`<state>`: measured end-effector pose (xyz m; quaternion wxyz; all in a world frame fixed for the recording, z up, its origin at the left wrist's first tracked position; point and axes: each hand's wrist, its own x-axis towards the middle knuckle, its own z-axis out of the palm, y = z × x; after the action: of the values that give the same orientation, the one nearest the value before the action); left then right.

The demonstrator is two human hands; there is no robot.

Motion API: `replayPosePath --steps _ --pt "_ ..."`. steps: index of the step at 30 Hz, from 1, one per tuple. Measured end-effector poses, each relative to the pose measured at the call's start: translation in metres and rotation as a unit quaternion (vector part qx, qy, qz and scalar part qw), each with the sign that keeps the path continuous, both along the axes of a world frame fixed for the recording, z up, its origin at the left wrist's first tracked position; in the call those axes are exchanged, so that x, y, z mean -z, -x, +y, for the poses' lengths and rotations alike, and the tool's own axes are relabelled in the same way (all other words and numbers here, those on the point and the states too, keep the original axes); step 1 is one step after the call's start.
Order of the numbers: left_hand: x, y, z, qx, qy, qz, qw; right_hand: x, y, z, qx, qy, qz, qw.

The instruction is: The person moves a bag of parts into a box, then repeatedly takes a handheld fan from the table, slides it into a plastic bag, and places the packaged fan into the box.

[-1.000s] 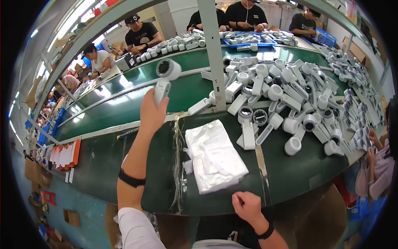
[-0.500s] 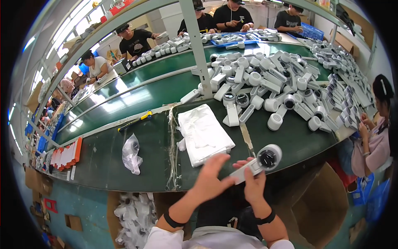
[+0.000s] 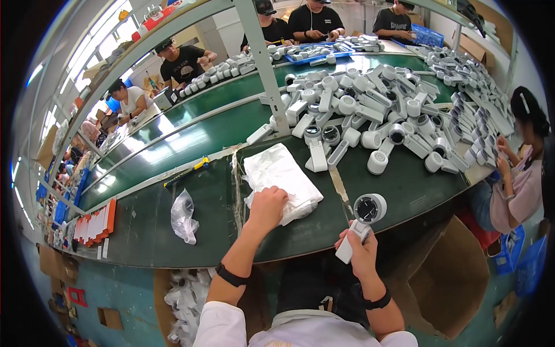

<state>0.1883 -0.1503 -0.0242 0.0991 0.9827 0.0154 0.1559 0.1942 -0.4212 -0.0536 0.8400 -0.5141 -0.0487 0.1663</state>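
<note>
My right hand [image 3: 361,250] is wrapped round the handle of a white handheld fan [image 3: 370,208], its round head with a dark, glossy centre tilted up above the fingers. On the dark green bench lies a stack of thin white plastic bags [image 3: 287,179]. My left hand [image 3: 268,208] rests at that stack's near left edge, fingers curled together on a bag; the fingertips are partly hidden. Left of the stack, a clear plastic bag [image 3: 184,217] with a fan inside lies on the bench. Farther right, a large heap of similar white fans [image 3: 370,113] covers the bench.
A yellow and black cutter knife [image 3: 188,171] and orange-edged cards [image 3: 95,224] lie to the left. Beneath the bench stand an open cardboard box [image 3: 445,277] and another box of bagged fans [image 3: 188,303]. A metal post [image 3: 267,69] rises beside the heap. Co-workers sit across and at right.
My left hand has left the fan's side, moved up and left to the bag stack, and curled its fingers there. My right hand has tipped the fan more upright.
</note>
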Motion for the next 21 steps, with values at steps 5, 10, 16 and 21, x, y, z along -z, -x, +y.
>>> replayPosePath --steps 5,10,16,21 --pt "-0.004 -0.001 0.002 -0.027 0.104 -0.029 0.994 -0.004 0.001 0.002 -0.004 0.011 -0.006 1.0" --pt "-0.005 -0.002 0.0 -0.045 0.259 -0.085 0.961 0.002 0.001 0.002 -0.025 0.022 -0.027 0.999" --pt "-0.006 0.002 -0.001 -0.014 0.22 -0.049 0.974 0.003 0.004 0.003 -0.058 0.071 -0.042 0.995" --pt "-0.001 0.0 -0.001 -0.012 0.196 -0.154 0.968 -0.006 0.007 0.005 -0.084 0.082 -0.035 0.992"
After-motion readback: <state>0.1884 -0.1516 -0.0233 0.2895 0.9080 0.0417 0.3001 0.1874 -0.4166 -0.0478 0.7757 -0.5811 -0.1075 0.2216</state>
